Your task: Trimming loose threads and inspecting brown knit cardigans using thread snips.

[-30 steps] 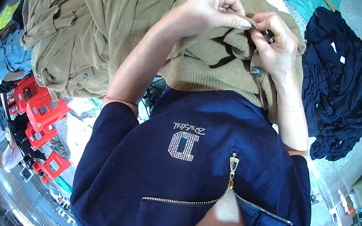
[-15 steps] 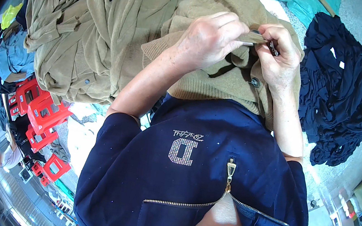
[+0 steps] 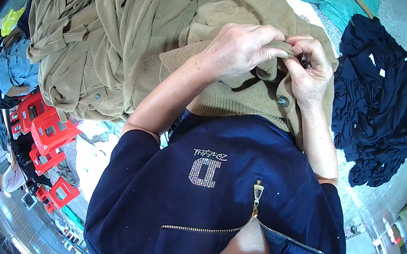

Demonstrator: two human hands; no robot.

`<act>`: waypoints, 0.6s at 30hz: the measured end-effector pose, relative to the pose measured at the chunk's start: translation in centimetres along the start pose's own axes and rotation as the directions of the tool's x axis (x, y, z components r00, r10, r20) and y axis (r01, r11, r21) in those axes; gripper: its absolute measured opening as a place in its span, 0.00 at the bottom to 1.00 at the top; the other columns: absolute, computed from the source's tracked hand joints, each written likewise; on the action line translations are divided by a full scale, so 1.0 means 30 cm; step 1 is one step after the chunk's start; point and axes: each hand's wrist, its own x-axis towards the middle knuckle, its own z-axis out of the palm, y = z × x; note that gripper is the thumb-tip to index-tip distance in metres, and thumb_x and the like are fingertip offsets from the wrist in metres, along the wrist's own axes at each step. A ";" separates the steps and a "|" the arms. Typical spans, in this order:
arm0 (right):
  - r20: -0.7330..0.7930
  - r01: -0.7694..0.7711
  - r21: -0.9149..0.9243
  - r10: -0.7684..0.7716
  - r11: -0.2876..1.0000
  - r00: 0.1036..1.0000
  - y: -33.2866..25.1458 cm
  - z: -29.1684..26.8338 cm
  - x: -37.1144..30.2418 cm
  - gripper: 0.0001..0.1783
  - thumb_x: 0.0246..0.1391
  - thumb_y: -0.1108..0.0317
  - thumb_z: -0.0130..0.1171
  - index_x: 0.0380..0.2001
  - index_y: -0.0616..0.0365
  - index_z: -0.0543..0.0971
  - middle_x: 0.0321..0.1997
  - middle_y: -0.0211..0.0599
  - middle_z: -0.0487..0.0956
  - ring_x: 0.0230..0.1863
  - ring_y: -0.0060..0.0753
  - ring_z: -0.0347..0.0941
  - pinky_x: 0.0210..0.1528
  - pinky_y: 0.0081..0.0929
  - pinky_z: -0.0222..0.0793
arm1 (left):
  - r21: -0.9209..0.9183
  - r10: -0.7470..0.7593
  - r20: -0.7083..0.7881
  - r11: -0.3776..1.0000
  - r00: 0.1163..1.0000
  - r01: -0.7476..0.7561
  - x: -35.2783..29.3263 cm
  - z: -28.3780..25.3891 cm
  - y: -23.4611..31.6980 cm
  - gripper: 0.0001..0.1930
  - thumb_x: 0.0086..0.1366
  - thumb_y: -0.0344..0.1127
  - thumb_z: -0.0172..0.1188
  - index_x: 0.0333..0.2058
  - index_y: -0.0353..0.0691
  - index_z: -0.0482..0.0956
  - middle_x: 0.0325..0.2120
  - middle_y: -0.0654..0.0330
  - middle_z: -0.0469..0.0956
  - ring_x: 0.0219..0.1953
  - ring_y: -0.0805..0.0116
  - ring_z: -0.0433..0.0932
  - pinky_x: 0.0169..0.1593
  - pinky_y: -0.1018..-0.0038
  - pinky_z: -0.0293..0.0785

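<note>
A brown knitted cardigan (image 3: 259, 13) lies bunched in front of me, its ribbed hem toward my body. My left hand (image 3: 244, 50) is closed, pinching the cardigan's edge between thumb and fingers. Close against it, my right hand (image 3: 310, 77) grips the same edge with thumb and forefinger. A small dark, shiny object (image 3: 304, 61) shows inside the curl of my right fingers; its kind cannot be made out. Below that hand, a dark round button (image 3: 283, 101) sits on the cardigan front. The fingertips partly hide the pinched fabric.
More brown knitwear (image 3: 107, 37) is heaped to the left. A pile of dark navy garments (image 3: 384, 104) lies at the right, below green-blue sheeting (image 3: 328, 2). Red plastic stools (image 3: 51, 130) stand at the lower left, with another person (image 3: 9, 176) beyond.
Both hands have shifted slightly, and their fingertips are closer together on the cardigan's edge. A thin pale strip seen between the fingers earlier no longer shows.
</note>
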 end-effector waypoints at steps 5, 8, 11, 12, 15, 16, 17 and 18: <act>0.067 0.140 -0.149 -0.132 0.979 0.989 -0.047 0.006 0.015 0.12 0.39 0.86 0.59 0.28 0.61 0.73 0.33 0.36 0.78 0.31 0.24 0.73 0.32 0.19 0.67 | -0.390 -0.228 0.084 0.888 0.970 0.243 -0.010 -0.029 -0.008 0.15 0.57 0.32 0.69 0.40 0.32 0.78 0.32 0.61 0.79 0.35 0.76 0.77 0.39 0.78 0.74; 0.049 0.114 -0.135 -0.109 0.984 0.993 -0.042 0.011 0.014 0.12 0.38 0.86 0.58 0.27 0.61 0.73 0.32 0.36 0.78 0.31 0.26 0.74 0.33 0.20 0.68 | -0.392 -0.135 0.042 0.909 0.990 0.140 -0.010 -0.042 -0.005 0.16 0.55 0.33 0.70 0.39 0.33 0.78 0.31 0.60 0.79 0.34 0.76 0.77 0.38 0.76 0.74; 0.037 0.108 -0.119 -0.104 0.987 0.994 -0.029 0.015 0.012 0.11 0.39 0.86 0.58 0.27 0.61 0.73 0.32 0.35 0.78 0.31 0.24 0.73 0.33 0.20 0.67 | -0.146 -0.134 0.049 0.979 0.990 0.140 0.000 -0.056 0.015 0.16 0.54 0.35 0.71 0.38 0.34 0.78 0.31 0.59 0.80 0.34 0.74 0.79 0.38 0.75 0.74; 0.032 0.103 -0.108 -0.101 0.989 0.994 -0.028 0.015 0.012 0.11 0.39 0.86 0.58 0.27 0.61 0.73 0.32 0.34 0.78 0.30 0.22 0.72 0.33 0.19 0.67 | -0.109 -0.063 0.000 0.992 0.998 0.062 0.001 -0.050 0.008 0.16 0.53 0.36 0.72 0.36 0.34 0.78 0.30 0.58 0.80 0.32 0.70 0.79 0.37 0.73 0.74; 0.042 0.014 -0.052 -0.011 0.999 0.999 -0.036 0.013 0.014 0.10 0.40 0.86 0.57 0.27 0.60 0.72 0.32 0.32 0.78 0.30 0.18 0.71 0.32 0.17 0.66 | 0.030 0.065 -0.043 0.998 0.997 -0.063 0.002 -0.041 -0.005 0.17 0.52 0.39 0.72 0.34 0.35 0.78 0.28 0.56 0.79 0.30 0.62 0.79 0.33 0.71 0.74; 0.041 0.012 -0.052 -0.010 0.999 0.999 -0.039 0.011 0.015 0.10 0.40 0.86 0.57 0.27 0.60 0.72 0.32 0.32 0.78 0.30 0.18 0.71 0.32 0.17 0.66 | 0.128 0.118 -0.036 0.985 0.992 -0.113 0.002 -0.039 -0.006 0.17 0.51 0.41 0.72 0.33 0.35 0.78 0.27 0.56 0.78 0.29 0.58 0.79 0.31 0.69 0.73; 0.033 0.010 -0.042 -0.009 0.999 0.999 -0.040 0.012 0.018 0.10 0.41 0.86 0.57 0.27 0.60 0.72 0.32 0.30 0.78 0.30 0.16 0.69 0.32 0.16 0.65 | 0.128 0.119 -0.035 0.985 0.992 -0.114 0.002 -0.036 -0.004 0.17 0.51 0.41 0.72 0.33 0.35 0.78 0.27 0.56 0.78 0.29 0.58 0.79 0.31 0.69 0.73; 0.024 0.008 -0.031 -0.008 0.999 1.000 -0.040 0.013 0.019 0.10 0.42 0.86 0.56 0.26 0.60 0.72 0.32 0.29 0.78 0.29 0.14 0.68 0.31 0.15 0.64 | 0.143 0.138 -0.066 0.981 0.988 -0.128 0.001 -0.033 0.001 0.16 0.51 0.40 0.71 0.32 0.36 0.78 0.25 0.56 0.77 0.27 0.58 0.78 0.30 0.69 0.72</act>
